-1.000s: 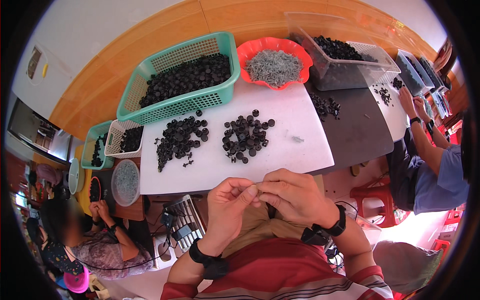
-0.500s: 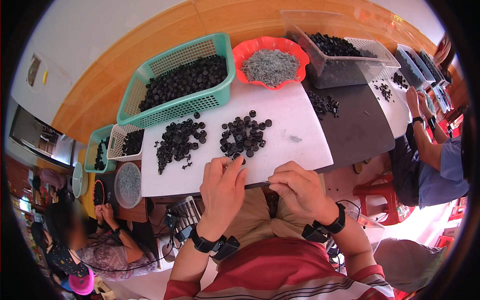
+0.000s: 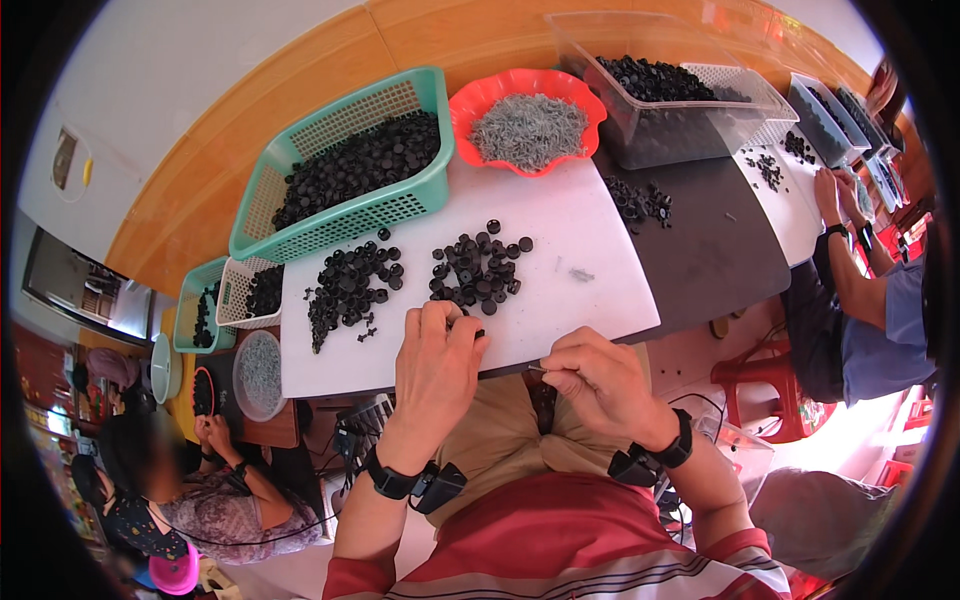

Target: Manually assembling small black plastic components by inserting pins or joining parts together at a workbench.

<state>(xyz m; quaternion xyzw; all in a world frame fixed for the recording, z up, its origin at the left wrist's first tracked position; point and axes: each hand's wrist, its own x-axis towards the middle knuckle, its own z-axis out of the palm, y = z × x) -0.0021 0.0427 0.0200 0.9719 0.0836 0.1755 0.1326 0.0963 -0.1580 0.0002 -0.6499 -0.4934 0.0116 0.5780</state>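
Note:
My left hand (image 3: pixel 432 375) is closed at the near edge of a pile of small black round knobs (image 3: pixel 487 282). A black knob (image 3: pixel 479 333) shows at its fingertips, partly hidden by the fingers. My right hand (image 3: pixel 597 385) pinches a small thin metal pin (image 3: pixel 537 369) just off the front edge of the white work mat (image 3: pixel 590 310). Left of that pile lies a second pile of smaller black parts (image 3: pixel 345 290). A few loose grey pins (image 3: pixel 581 274) rest on the mat to the right.
Behind the mat stand a green basket (image 3: pixel 437 180) of black parts, a red scalloped bowl (image 3: pixel 463 98) of grey pins and a clear bin (image 3: pixel 650 140). A bowl of pins (image 3: pixel 259 365) is at left. Co-workers sit at both sides; a red stool (image 3: pixel 765 385) stands right.
My left hand has shifted slightly left and its fingers have curled in more at the pile's edge. My right hand stays almost in place, still pinching the pin. The whole view has shifted slightly.

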